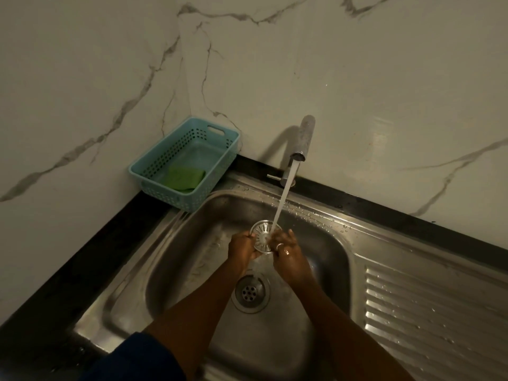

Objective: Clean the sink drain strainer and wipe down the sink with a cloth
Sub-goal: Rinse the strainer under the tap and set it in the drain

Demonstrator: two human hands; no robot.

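Both hands, left hand [243,247] and right hand [290,255], are gripping the strainer [263,235] with closed fingers, under running water [284,198] above the sink [192,243].

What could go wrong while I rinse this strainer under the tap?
1. Both the left hand and right hand are wet, so the strainer could slip and drop into the sink.
2. The drain below sits uncovered, so rinsed-off bits may wash straight into it.
3. Water hitting the tilted strainer may splash past the rim; droplets already dot the ledge.

Head view, steeply down (close) over sink [341,259]
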